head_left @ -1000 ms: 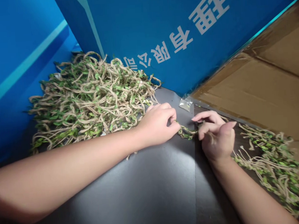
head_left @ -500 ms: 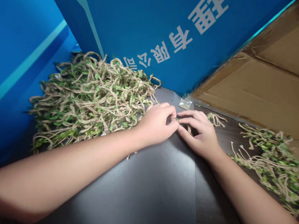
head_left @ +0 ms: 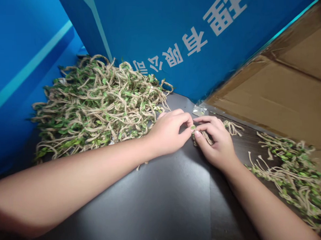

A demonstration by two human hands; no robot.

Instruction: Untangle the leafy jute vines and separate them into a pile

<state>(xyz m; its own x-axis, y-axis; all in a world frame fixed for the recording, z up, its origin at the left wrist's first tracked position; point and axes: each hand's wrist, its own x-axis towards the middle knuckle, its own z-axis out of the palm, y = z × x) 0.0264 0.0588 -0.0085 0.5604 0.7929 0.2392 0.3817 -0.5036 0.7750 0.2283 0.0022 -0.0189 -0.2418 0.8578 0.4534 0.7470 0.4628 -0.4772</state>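
My left hand [head_left: 174, 130] is closed in a pinch, thumb against forefinger, on a leafy twine cord [head_left: 193, 127] with a bit of green showing at the fingertips. Facing it, my right hand [head_left: 215, 140] curls its fingers, its thumb and forefinger tips meeting at the same cord. Loose tan twine [head_left: 207, 138] shows under the right palm, partly covered by the fingers. Past the right knuckles, frayed twine ends [head_left: 234, 127] lie on the dark surface.
Beyond my left forearm rises a large heap of leafy twine cords [head_left: 102, 105]. A smaller pile [head_left: 297, 173] lies on the right, near a brown cardboard box [head_left: 278, 94]. Blue panels [head_left: 149, 23] stand behind, and a clear plastic scrap [head_left: 199, 110] lies close to my hands.
My left fingertips have shifted slightly to the right. The right fingers have drawn back a little, and more of the green bit and the twine beneath shows.
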